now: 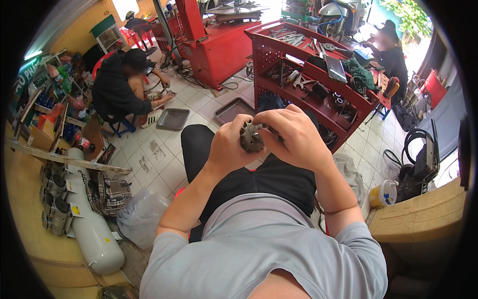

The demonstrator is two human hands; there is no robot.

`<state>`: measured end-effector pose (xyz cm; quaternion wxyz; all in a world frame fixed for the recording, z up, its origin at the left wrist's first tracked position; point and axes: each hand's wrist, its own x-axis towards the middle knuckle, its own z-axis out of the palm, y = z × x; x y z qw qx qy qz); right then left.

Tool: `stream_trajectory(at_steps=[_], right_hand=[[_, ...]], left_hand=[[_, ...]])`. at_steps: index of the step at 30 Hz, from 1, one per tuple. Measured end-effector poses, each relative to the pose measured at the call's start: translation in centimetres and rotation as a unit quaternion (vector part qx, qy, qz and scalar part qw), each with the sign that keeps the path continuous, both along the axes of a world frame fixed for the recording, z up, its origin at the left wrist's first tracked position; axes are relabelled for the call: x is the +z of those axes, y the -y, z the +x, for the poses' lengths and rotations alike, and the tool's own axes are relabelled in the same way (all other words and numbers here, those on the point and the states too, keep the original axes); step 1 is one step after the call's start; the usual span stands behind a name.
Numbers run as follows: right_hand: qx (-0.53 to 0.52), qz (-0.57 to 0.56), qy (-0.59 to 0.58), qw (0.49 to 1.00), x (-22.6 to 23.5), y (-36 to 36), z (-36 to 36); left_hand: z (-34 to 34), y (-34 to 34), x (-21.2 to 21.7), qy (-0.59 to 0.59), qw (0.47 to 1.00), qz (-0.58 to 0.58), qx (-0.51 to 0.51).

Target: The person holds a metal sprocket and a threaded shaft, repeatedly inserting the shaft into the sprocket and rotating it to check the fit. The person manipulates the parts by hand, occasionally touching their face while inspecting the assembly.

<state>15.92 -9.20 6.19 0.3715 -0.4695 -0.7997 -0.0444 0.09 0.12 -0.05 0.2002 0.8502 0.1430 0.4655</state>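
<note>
Above my lap, my left hand is closed around a round, dark grey metal part with notches along its rim and a small stud at its centre. From the other side, my right hand is bent over the same part, its index finger and thumb pinched at the upper right edge. The palm of the right hand hides whether a smaller piece sits in its fingers. Both forearms reach up from my grey shirt, with my black-trousered knees below the hands.
Ahead on the right stands a red tool cart with wrenches and a tablet. Two metal trays lie on the tiled floor. One person crouches at left; another sits at far right. A white cylinder tank lies at left, near a plastic bag.
</note>
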Motion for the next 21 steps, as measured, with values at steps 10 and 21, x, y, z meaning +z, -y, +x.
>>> stream_trajectory(at_steps=[10, 21], right_hand=[[-0.081, 0.04, 0.008, 0.996, 0.46, 0.13, -0.34], [-0.097, 0.015, 0.064, 0.993, -0.27, -0.37, -0.2]], left_hand=[[0.01, 0.23, 0.1, 0.009, 1.0, -0.021, -0.002], [-0.15, 0.42, 0.01, -0.01, 0.998, -0.054, 0.01]])
